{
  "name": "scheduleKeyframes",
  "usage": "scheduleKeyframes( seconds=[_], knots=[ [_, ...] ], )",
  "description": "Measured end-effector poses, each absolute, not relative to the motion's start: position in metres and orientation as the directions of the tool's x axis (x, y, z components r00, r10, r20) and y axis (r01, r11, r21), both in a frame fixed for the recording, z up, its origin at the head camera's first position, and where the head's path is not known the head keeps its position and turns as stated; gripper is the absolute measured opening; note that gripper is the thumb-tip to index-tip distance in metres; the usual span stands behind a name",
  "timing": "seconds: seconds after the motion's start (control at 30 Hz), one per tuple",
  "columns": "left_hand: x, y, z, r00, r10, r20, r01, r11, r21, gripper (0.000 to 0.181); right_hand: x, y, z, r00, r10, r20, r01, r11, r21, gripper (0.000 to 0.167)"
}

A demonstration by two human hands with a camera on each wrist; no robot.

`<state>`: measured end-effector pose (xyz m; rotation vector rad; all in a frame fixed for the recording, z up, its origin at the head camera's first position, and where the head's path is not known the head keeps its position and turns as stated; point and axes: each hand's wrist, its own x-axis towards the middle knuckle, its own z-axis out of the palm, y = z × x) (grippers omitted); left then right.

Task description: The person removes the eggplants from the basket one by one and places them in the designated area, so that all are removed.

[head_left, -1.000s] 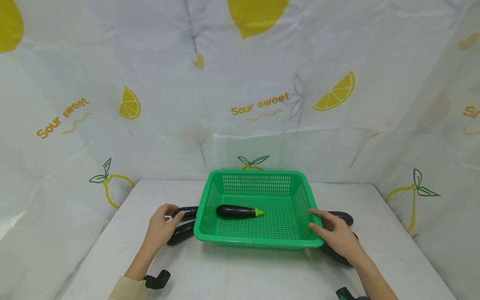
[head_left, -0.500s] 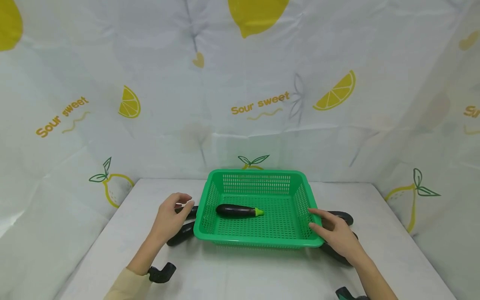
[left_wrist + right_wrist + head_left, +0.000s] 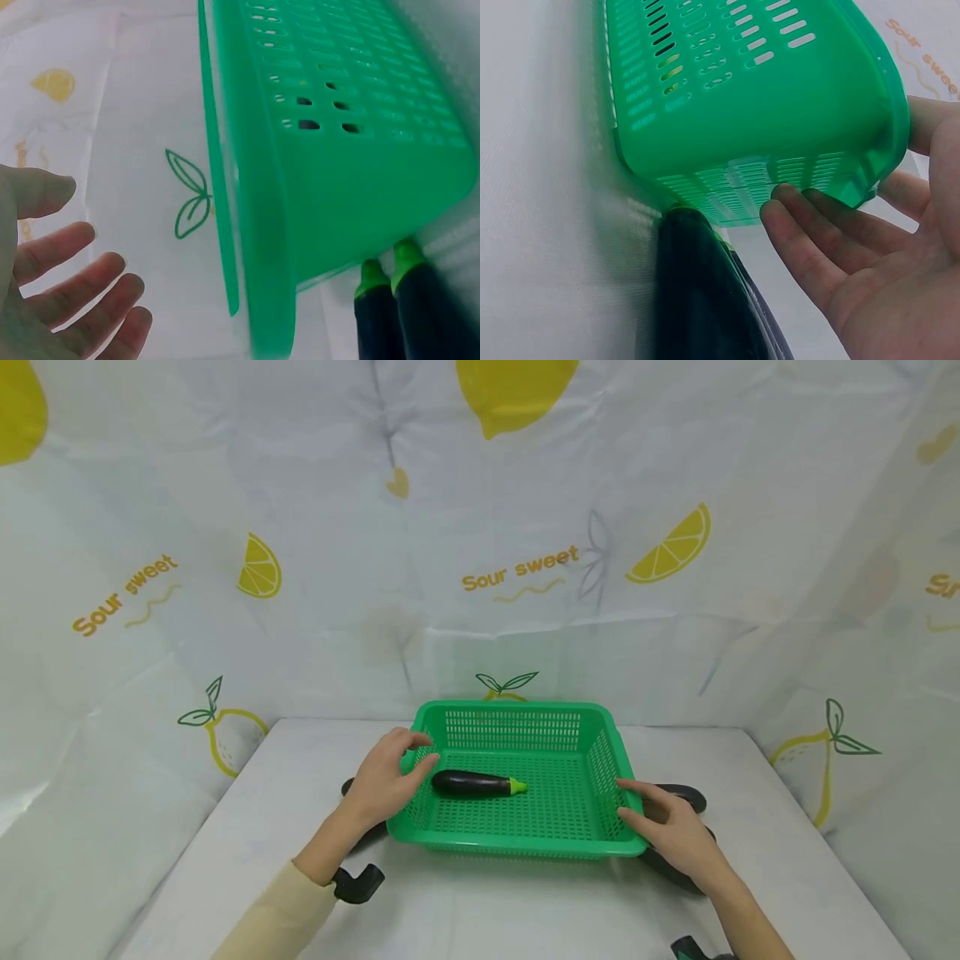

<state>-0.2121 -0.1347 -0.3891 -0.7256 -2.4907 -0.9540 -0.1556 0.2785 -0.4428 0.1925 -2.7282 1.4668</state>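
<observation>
A green plastic basket (image 3: 517,844) with slotted walls stands mid-table, one dark eggplant (image 3: 471,783) with a green cap lying inside. My left hand (image 3: 386,781) is over the basket's left rim with fingers and thumb spread apart. The left wrist view shows that hand (image 3: 75,292) holding nothing. At the right rim, my right hand (image 3: 675,831) grips the basket. In the right wrist view, some of its fingers (image 3: 810,240) lie along the outer wall while others reach over the rim. Two eggplants (image 3: 427,315) lie left of the basket, partly hidden by my left hand in the head view.
Right of the basket lie more eggplants (image 3: 684,797), partly covered by my right hand. White cloth covers the table (image 3: 480,910). A lemon-print sheet (image 3: 337,635) hangs behind and at both sides.
My left hand has moved right and up, from beside the left eggplants to over the basket's left rim. My right hand, the basket and the eggplant inside stay in place.
</observation>
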Motion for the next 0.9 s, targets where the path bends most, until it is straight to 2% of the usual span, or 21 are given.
scheduleKeyframes(
  seconds=[0.2, 0.37, 0.67, 0.9],
  knots=[
    [-0.221, -0.116, -0.395, -0.818, 0.373, 0.437, 0.563, 0.675, 0.477, 0.027, -0.155, 0.279, -0.443, -0.992, -0.092, 0.091, -0.127, 0.548, -0.827, 0.056],
    [-0.228, -0.103, -0.406, -0.822, 0.426, 0.377, 0.555, 0.749, 0.363, 0.034, -0.155, 0.279, -0.445, -0.992, -0.091, 0.087, -0.123, 0.546, -0.829, 0.056],
    [-0.235, -0.083, -0.424, -0.882, 0.451, 0.136, 0.470, 0.864, 0.181, 0.053, -0.155, 0.279, -0.445, -0.992, -0.089, 0.085, -0.120, 0.543, -0.831, 0.057],
    [-0.240, -0.074, -0.431, -0.915, 0.404, -0.009, 0.397, 0.903, 0.167, 0.060, -0.156, 0.279, -0.444, -0.992, -0.091, 0.083, -0.119, 0.541, -0.833, 0.057]
  ],
)
